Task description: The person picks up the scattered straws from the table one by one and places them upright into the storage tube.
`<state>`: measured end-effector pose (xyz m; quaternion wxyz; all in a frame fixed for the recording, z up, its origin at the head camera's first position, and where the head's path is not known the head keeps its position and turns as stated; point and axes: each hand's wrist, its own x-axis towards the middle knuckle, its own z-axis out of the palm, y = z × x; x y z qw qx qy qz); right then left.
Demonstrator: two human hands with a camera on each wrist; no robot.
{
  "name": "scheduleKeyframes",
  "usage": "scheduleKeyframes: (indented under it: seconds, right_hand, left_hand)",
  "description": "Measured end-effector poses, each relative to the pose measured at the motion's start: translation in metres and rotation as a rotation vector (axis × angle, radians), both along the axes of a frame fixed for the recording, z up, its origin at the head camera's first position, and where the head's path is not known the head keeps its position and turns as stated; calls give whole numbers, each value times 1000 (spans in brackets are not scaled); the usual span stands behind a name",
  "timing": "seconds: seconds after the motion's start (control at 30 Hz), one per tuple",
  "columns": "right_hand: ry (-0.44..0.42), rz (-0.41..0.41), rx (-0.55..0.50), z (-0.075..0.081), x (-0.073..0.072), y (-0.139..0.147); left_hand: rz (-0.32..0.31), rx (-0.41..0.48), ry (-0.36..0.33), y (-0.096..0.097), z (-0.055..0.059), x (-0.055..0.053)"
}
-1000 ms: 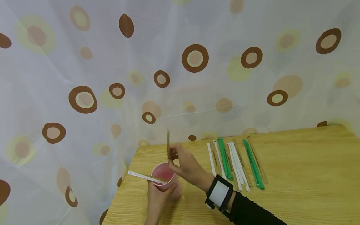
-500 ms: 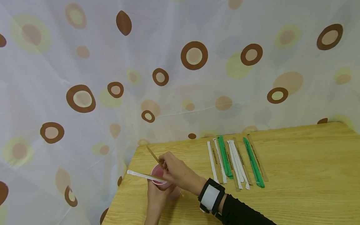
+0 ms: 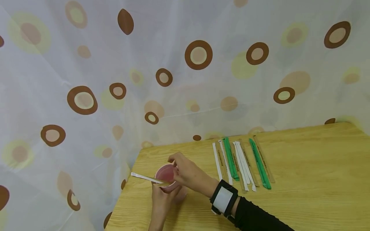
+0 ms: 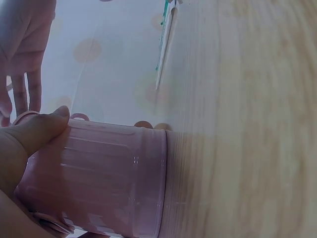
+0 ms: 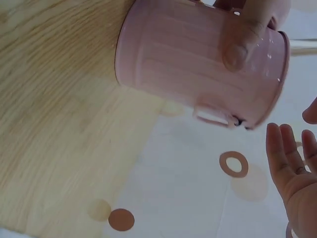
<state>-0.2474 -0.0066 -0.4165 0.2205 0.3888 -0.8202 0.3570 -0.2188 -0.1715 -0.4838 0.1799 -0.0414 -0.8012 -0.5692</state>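
My left hand (image 3: 161, 199) grips a pink ribbed bucket (image 4: 104, 173) with a small side handle, its thumb along the wall near the rim. The bucket's base rests on the table. Across its mouth leans a white wrapped straw (image 3: 144, 177), one end sticking out to the left. A brown wrapped straw (image 3: 163, 184) lies close beside it at the near rim, partly hidden. My right hand (image 3: 190, 175) hovers over the right side of the rim. In the right wrist view its fingers (image 5: 287, 153) are extended and hold nothing.
Right of the bucket, several wrapped straws lie side by side on the wooden table: white (image 3: 217, 162), green (image 3: 260, 163) and brown (image 3: 267, 163). A spotted curtain (image 3: 199, 96) hangs along the back and left edges of the table.
My right hand has lowered the brown straw, tilting it left over the bucket, and let it go at the rim. The hand then drew back slightly right. My left hand keeps its grip.
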Motion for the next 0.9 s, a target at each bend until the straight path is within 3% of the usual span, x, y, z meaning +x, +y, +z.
scheduleKeyframes:
  seconds: [0.17, 0.47, 0.67, 0.9]
  right_hand:
    - [-33, -49, -50, 5, 2, 23]
    - [-152, -272, -122, 3, 4, 93]
    - [-321, -485, 43, -8, 0, 161]
    - [-570, -620, 240, -18, -18, 236]
  left_hand:
    - [16, 26, 26, 2, -2, 0]
    - [54, 21, 19, 6, 0, 3]
    - [40, 40, 22, 8, 2, 6]
    - [53, 55, 25, 8, 1, 4]
